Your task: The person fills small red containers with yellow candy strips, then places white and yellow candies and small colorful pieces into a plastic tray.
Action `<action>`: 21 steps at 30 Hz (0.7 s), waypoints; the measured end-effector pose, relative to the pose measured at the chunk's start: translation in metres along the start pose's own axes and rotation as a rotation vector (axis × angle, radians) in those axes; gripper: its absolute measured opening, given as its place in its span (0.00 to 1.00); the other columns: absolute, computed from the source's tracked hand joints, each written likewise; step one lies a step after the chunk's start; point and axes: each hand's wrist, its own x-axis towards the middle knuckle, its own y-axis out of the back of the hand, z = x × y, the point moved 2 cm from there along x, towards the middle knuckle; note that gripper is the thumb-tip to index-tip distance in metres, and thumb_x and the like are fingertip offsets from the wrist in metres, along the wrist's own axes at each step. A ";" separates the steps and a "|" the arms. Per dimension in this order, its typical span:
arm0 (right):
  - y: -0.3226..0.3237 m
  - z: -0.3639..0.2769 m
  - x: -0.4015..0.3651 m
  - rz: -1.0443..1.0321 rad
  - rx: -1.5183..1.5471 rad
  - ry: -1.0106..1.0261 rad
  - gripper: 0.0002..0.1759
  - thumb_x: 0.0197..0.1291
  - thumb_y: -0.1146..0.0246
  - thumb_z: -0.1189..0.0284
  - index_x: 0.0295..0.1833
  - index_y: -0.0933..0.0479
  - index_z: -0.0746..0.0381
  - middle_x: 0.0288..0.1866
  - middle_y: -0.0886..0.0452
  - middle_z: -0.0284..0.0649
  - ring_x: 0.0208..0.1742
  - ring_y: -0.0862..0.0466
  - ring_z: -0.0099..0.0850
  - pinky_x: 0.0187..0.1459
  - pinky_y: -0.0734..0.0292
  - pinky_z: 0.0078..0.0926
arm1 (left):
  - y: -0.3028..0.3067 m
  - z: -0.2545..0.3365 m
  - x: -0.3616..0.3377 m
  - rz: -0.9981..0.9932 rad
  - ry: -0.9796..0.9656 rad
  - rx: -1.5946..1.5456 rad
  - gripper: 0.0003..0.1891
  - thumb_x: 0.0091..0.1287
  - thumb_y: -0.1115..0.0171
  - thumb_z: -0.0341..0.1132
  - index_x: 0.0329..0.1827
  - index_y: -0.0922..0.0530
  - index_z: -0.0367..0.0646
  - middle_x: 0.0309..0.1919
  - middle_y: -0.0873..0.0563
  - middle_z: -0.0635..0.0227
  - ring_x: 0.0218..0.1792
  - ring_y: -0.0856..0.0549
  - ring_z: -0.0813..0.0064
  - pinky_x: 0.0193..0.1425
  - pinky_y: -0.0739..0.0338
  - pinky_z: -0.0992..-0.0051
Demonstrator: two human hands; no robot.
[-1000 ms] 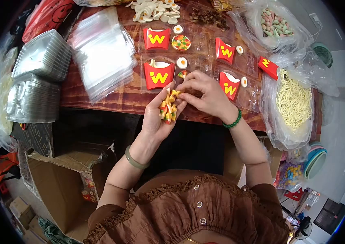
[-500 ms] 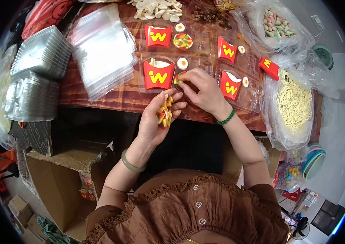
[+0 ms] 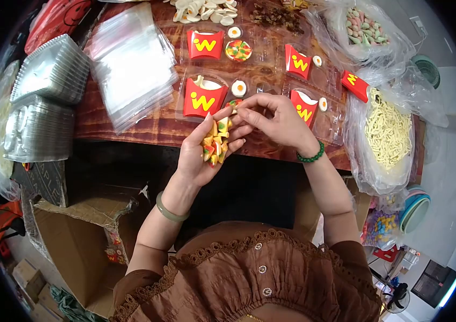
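Note:
My left hand (image 3: 198, 153), palm up and cupped, holds several miniature pizza slices (image 3: 217, 140) in yellow, red and green. The thumb and forefinger of my right hand (image 3: 273, 121) are pinched together at the left fingertips on a small slice, mostly hidden by the fingers. Just beyond them, some pizza slices (image 3: 234, 102) lie in a clear tray beside a red fries carton (image 3: 205, 96) and a miniature fried egg (image 3: 238, 88). Behind that, another tray carries a red carton (image 3: 205, 44), an egg (image 3: 234, 33) and a round pizza (image 3: 238, 51) of slices.
Clear plastic bags (image 3: 134, 70) lie at left beside stacked clear trays (image 3: 40, 126). Two more cartons (image 3: 298, 62) with eggs are at right. Beyond stand bags of cream-coloured fries (image 3: 388, 134) and pastel pieces (image 3: 366, 27). White pieces (image 3: 206, 9) lie at the back.
My right hand has drawn back from the tray to the left fingertips, leaving pizza pieces in the tray. The left hand has shifted slightly left and opened wider, showing more slices.

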 end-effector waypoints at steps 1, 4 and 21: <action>0.001 -0.001 0.001 0.000 0.002 0.000 0.09 0.61 0.38 0.73 0.44 0.21 0.67 0.33 0.17 0.34 0.35 0.20 0.18 0.38 0.25 0.20 | 0.000 -0.001 0.000 -0.005 0.014 0.016 0.26 0.74 0.59 0.46 0.68 0.38 0.37 0.58 0.24 0.56 0.57 0.22 0.62 0.55 0.22 0.68; -0.004 -0.013 0.003 -0.208 -0.187 -0.046 0.14 0.60 0.37 0.74 0.51 0.22 0.67 0.30 0.18 0.29 0.32 0.22 0.13 0.36 0.25 0.13 | -0.006 -0.005 0.002 0.014 0.029 0.061 0.26 0.74 0.59 0.46 0.68 0.37 0.36 0.59 0.24 0.57 0.57 0.22 0.66 0.55 0.21 0.68; -0.012 -0.011 -0.015 -0.057 0.015 0.080 0.07 0.60 0.38 0.78 0.44 0.23 0.66 0.40 0.20 0.33 0.44 0.21 0.18 0.46 0.25 0.17 | -0.001 -0.013 -0.013 0.117 -0.035 0.065 0.24 0.74 0.58 0.43 0.67 0.37 0.36 0.51 0.21 0.60 0.50 0.18 0.69 0.50 0.21 0.73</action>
